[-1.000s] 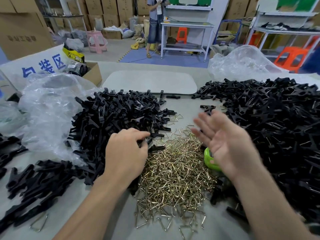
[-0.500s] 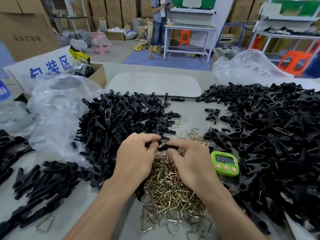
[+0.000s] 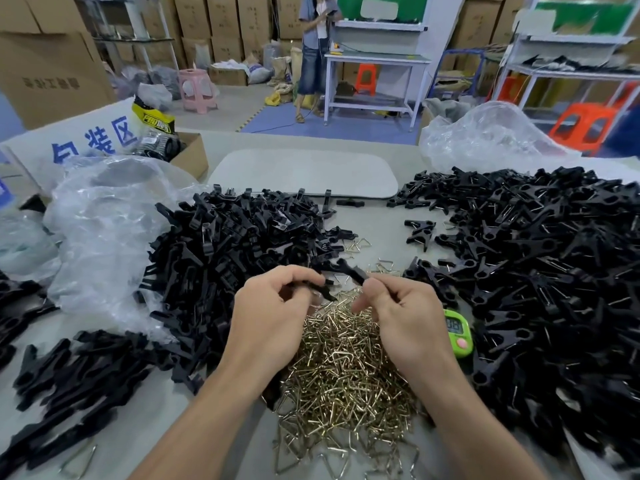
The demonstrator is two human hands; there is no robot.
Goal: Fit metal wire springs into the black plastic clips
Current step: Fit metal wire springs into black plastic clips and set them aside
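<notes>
Green timer [image 3: 459, 336] half hidden behind right hand [image 3: 405, 317].

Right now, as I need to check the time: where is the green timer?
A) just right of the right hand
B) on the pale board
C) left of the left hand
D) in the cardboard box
A: the green timer lies partly hidden just beyond the right hand.

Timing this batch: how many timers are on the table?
1: a green timer beside the right hand, between the spring pile and right clip heap; more may be buried.
</notes>
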